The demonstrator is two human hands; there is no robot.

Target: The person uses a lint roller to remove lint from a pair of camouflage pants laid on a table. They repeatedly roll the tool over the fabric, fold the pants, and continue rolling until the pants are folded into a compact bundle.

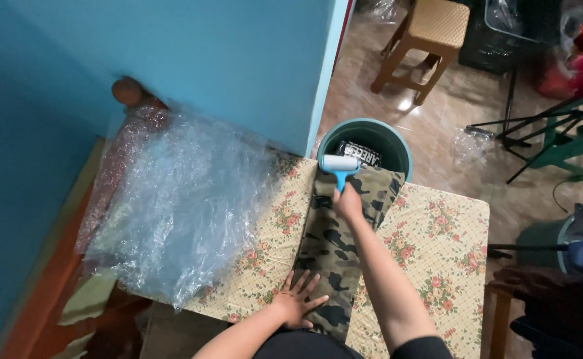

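Note:
A folded camouflage garment [338, 246] lies lengthwise on a floral-patterned surface [437, 246]. My right hand [348, 203] grips the blue handle of a lint roller [340, 166], whose white roll rests at the garment's far end. Flat on the garment's near end lies my left hand [296, 302], fingers spread, holding nothing.
Crumpled clear plastic sheeting [185, 206] covers the surface's left part against a blue wall [171, 53]. A teal bin [368, 143] stands just beyond the roller. A wooden stool [428, 40], black stand legs [531, 133] and a green frame [571, 143] occupy the tiled floor.

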